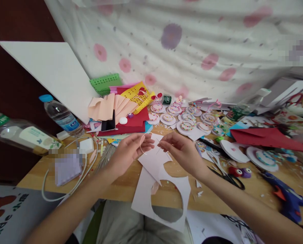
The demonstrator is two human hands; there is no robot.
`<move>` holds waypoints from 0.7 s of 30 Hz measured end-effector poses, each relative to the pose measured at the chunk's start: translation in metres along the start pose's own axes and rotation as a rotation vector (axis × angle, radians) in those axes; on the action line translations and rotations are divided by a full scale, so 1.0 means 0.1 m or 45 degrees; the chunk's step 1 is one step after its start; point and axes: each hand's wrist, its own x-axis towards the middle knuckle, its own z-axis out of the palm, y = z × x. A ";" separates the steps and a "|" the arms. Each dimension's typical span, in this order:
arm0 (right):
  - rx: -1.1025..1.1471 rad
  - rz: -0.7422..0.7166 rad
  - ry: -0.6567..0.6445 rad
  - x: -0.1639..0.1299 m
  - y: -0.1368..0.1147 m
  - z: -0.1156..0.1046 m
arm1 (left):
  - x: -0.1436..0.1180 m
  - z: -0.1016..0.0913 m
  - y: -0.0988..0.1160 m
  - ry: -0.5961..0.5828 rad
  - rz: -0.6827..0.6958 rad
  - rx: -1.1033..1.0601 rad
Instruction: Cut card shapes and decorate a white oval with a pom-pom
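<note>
A thin pale wire (140,145) bends in a curve in front of the fingers of my left hand (131,149). Those fingers are loosely bent around it; where exactly they grip is hard to see. My right hand (180,149) is closed in a pinch, and thin crossing strands show at its fingertips. Whether these strands belong to the same wire, I cannot tell. Both hands hover close together above white card sheets (143,183). The lower sheet has a large round hole and overhangs the table's front edge.
Beaded rings on white discs (187,125) stand at the back. Scissors (230,178) and a blue glue gun (286,196) lie right. Bottles (63,117), a white cable (46,189) and a phone (108,125) are left. Coloured sheets (135,123) are piled behind my hands.
</note>
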 end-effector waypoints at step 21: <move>-0.117 0.187 -0.186 0.03 0.16 0.00 | -0.23 0.02 -0.25 -0.040 0.165 0.912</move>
